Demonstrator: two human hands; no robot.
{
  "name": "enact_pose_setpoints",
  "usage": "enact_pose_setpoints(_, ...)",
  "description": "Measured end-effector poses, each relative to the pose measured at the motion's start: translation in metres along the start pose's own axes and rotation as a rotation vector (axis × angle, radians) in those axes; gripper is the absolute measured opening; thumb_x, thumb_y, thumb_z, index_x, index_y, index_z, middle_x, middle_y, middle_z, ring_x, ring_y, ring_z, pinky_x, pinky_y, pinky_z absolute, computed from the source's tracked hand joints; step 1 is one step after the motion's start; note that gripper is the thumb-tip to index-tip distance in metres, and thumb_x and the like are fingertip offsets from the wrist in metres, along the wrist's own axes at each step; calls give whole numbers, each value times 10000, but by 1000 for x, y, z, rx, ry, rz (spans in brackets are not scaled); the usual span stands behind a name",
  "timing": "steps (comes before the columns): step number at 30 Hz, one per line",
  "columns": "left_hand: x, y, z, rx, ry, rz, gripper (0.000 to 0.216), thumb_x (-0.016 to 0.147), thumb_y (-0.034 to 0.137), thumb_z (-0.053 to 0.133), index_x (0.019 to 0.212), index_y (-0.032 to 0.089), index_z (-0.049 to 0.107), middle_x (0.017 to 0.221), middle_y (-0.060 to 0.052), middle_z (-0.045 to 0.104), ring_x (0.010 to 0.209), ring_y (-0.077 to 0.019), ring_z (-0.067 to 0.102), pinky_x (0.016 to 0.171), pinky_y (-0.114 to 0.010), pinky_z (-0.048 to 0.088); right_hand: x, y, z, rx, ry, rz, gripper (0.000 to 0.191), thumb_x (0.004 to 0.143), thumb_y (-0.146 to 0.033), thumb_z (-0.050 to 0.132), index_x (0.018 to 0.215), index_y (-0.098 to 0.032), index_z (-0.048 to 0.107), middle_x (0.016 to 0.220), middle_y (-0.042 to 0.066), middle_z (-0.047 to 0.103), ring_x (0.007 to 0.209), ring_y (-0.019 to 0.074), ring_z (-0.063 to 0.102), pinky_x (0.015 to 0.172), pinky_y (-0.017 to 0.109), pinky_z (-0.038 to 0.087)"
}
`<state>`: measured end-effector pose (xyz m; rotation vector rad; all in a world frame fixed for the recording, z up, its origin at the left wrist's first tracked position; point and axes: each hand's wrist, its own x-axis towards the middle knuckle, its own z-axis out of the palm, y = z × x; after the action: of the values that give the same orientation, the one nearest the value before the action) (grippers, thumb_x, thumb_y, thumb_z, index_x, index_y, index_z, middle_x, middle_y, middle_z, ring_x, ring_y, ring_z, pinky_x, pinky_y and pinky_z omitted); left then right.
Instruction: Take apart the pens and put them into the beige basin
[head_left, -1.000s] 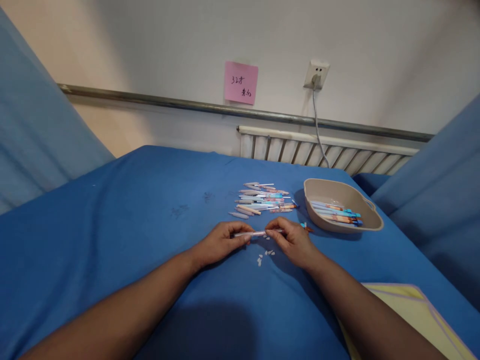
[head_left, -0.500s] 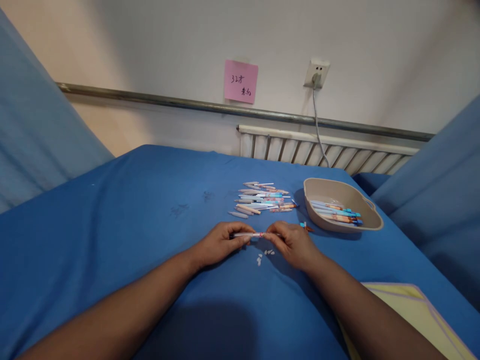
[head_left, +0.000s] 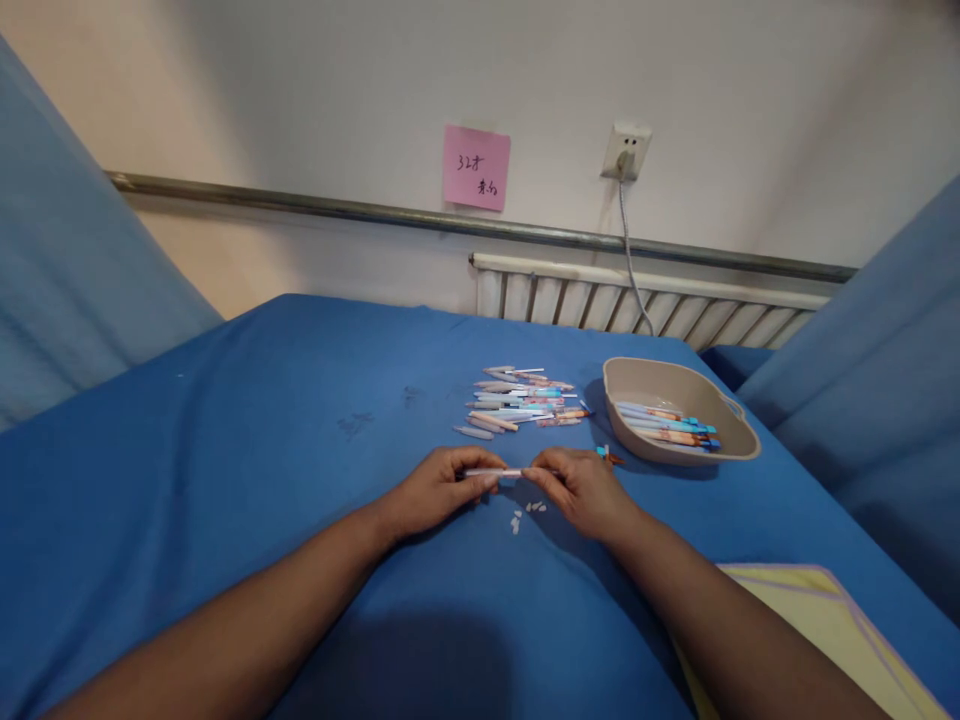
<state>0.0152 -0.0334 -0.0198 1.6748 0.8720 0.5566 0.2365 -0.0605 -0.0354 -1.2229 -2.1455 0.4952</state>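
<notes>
A slim, pale pen (head_left: 511, 473) lies level between my two hands, just above the blue cloth. My left hand (head_left: 444, 490) is closed around its left end. The fingers of my right hand (head_left: 581, 490) pinch the other end, which they mostly hide. Below the pen, several small white bits (head_left: 525, 514) lie on the cloth. Beyond my hands is a loose pile of pen parts (head_left: 517, 400), some pale, some blue or orange. A few small blue and brown pieces (head_left: 609, 455) rest beside my right hand.
A beige plastic basket (head_left: 739, 448) with several assembled-looking pens (head_left: 667, 428) stands at the right. Blue cloth (head_left: 225, 480) covers the table. A yellow folded item (head_left: 795, 600) lies under my right forearm. Behind are a radiator (head_left: 555, 295), a rail and a pink note (head_left: 476, 168).
Both hands stay in nearly the same place, still on the pen. The red pattern seen on the pen near my right fingers no longer shows. The view has shifted slightly.
</notes>
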Motion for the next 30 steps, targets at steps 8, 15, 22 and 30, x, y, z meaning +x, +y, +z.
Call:
enact_pose_setpoints(8,3,-2,-3,-109,-18,-90,311,814,391,576,971,131,642,694,0,578,596,-100,496,556,-213,393,2,-9,0,-4,66,-101,104,871,-223,531,965,-178,543,923,62,580,831,163,562,712,268,439)
enact_pose_setpoints(15,4,1,-6,28,-10,-44,314,811,390,577,1023,174,661,780,-9,614,666,-111,504,615,-219,402,5,-6,-1,-112,-31,-32,199,936,-330,449,940,-202,601,836,35,649,779,161,602,682,265,417)
enact_pose_setpoints(22,5,-4,-7,-69,-2,-107,333,806,417,585,983,143,649,677,-4,586,559,-92,471,545,-211,372,5,-12,-2,-39,69,-110,111,869,-237,552,964,-185,532,931,56,585,817,159,567,690,263,431)
enact_pose_setpoints(30,3,1,-5,-4,4,-93,355,814,424,581,1048,166,647,710,2,595,634,-110,504,592,-220,393,8,-6,4,23,-2,31,148,908,-331,507,919,-204,582,826,21,642,757,147,590,667,252,413)
